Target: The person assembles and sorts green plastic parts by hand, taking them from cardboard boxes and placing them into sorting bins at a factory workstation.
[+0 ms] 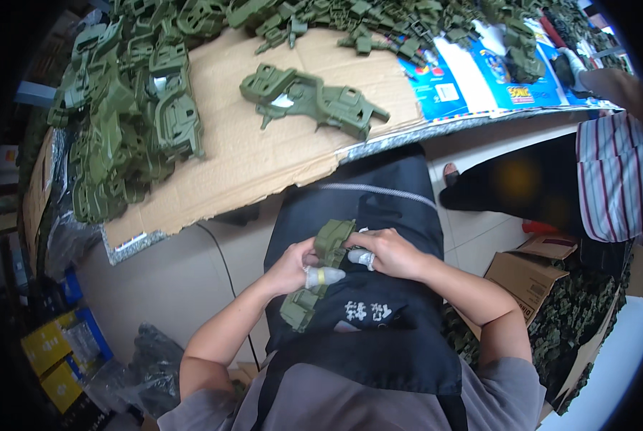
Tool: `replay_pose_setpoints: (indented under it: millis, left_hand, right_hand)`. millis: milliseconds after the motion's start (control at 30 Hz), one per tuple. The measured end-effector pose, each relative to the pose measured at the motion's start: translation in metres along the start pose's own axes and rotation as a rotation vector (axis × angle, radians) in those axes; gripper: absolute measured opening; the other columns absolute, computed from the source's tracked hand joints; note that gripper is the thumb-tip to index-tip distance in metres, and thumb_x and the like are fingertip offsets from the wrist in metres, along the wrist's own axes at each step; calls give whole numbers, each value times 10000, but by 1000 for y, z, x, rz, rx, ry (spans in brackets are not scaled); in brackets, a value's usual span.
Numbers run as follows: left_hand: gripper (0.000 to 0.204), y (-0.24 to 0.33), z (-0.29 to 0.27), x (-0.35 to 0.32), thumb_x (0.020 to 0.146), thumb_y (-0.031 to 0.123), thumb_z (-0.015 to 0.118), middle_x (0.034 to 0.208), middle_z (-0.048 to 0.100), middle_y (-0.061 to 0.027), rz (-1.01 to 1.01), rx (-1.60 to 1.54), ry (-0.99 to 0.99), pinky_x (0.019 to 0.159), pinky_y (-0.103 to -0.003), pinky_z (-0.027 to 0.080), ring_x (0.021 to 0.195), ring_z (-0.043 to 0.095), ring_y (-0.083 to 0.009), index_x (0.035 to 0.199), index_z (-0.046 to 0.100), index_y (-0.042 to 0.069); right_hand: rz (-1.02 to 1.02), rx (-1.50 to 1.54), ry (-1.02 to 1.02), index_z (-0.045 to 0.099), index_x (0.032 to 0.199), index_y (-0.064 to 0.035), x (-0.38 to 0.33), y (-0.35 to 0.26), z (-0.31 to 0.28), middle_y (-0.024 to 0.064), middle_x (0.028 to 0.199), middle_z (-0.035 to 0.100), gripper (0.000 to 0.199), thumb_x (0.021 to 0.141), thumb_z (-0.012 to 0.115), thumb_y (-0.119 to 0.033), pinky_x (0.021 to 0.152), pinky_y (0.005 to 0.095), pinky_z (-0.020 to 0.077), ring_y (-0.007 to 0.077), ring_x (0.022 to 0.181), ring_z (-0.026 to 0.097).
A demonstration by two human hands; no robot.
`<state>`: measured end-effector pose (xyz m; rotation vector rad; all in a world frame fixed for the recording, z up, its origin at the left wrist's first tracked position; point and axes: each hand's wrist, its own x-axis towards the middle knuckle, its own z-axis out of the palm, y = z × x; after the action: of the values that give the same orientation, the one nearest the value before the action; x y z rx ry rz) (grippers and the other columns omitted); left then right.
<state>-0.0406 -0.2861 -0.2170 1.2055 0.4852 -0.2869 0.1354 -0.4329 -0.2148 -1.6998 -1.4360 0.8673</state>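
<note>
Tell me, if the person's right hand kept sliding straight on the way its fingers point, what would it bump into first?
The right hand points toward the person's left, so it would first press into the olive green plastic part it already grips, and just behind that the left hand. Depth is hard to judge, but both look practically in contact.

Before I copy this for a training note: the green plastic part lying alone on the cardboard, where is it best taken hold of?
Probably at the narrow middle of the green plastic part, from above. It lies flat and alone on the cardboard, long axis running left to right, with bulky blocks at both ends and thin prongs at the right end. The waist looks slim enough to pinch; the prongs seem a poor grip.
</note>
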Motion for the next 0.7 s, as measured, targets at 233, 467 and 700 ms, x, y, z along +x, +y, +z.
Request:
replay_pose_setpoints:
  millis: [233,467,700]
  left_hand:
    - [672,-16,-3,1,806,241,644,1254,460,-65,41,-572,132,860,-328,469,1060,529,-183,1368,298,116]
    - [518,-40,20,-2,830,448,550,981,610,-119,-135,-676,364,700,-366,527,760,609,-237,1190,499,79]
    - [522,-37,20,-4,838,456,519,1024,597,-127,-149,-794,129,772,-432,510,839,609,-281,1150,519,37]
  right_hand:
    - [-178,-692,721,603,970,-108,89,-6,-157,100,876,576,313,687,551,16,680,363,491,274,834,597]
    - [-213,-855,523,620,1012,-127,148,77,-167,108,967,575,316,726,502,-62,777,386,474,305,894,567]
    - [-52,-563,654,616,921,-96,120,33,-190,129,847,579,297,626,605,-60,731,390,474,302,845,585]
